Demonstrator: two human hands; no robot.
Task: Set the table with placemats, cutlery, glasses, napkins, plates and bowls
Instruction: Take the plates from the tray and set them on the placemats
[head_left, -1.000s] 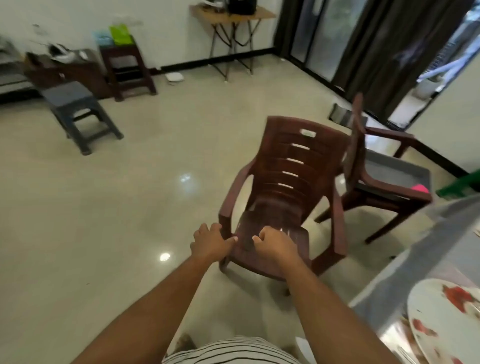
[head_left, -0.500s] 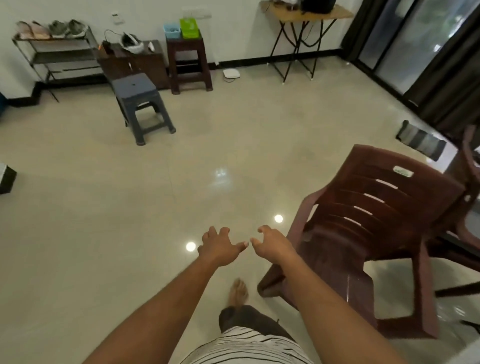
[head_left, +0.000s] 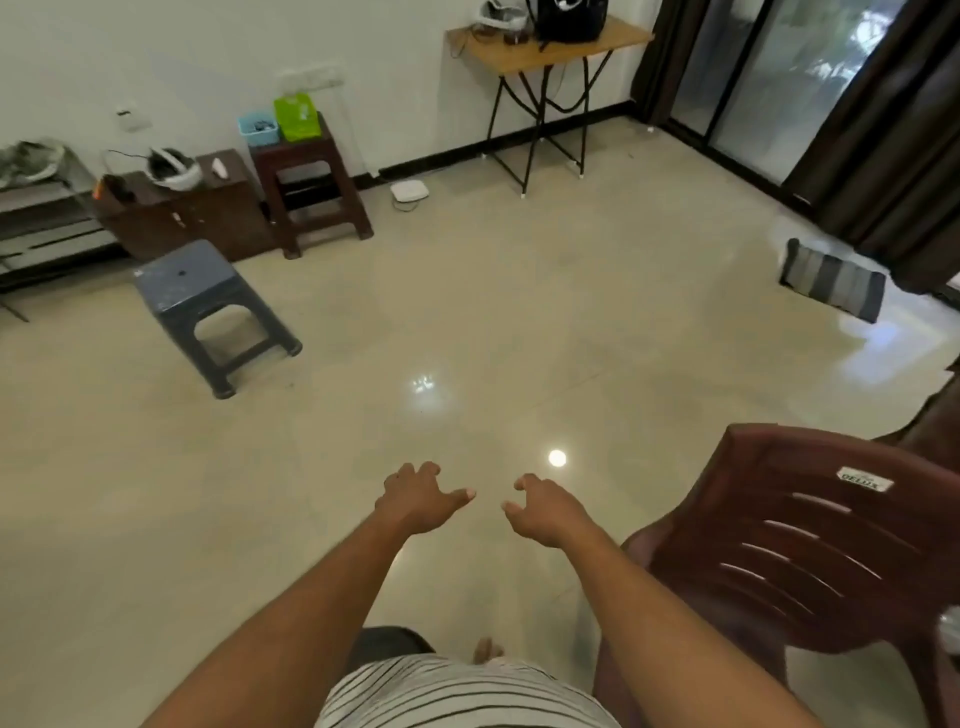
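One label is legible. A small white badge (head_left: 864, 480) sits near the top edge of the backrest of the brown plastic chair (head_left: 810, 551), at the right side of the head view. It carries dark capital letters that read approximately "DELUX"; a smaller line above them is too small to read. No other text, number or sign can be read.

Glossy tiled floor (head_left: 467, 322), brown moulded plastic chair (head_left: 810, 545), grey plastic stool (head_left: 197, 280)
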